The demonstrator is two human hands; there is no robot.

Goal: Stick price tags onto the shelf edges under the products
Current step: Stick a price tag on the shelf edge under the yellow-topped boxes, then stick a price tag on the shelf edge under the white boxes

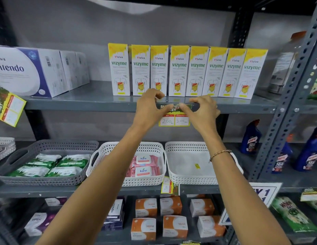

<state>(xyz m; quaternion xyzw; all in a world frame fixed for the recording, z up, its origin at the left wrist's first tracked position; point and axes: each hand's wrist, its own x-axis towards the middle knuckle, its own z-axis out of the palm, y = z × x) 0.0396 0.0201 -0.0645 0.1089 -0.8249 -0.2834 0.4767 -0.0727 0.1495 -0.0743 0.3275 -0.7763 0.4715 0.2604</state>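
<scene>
Both hands (173, 107) hide price tag (174, 120) top (lettering cut off).

Both arms reach up and forward; left hand (150, 106) and right hand (201, 112) nearly meet, fingers curled, pinching.

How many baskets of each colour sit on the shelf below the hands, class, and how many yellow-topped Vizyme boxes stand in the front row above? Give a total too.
Grey baskets: 1
White baskets: 2
Vizyme boxes in the front row: 8
Total: 11

A further pale basket edge at the far left is cut off by the frame and is not counted.
</scene>
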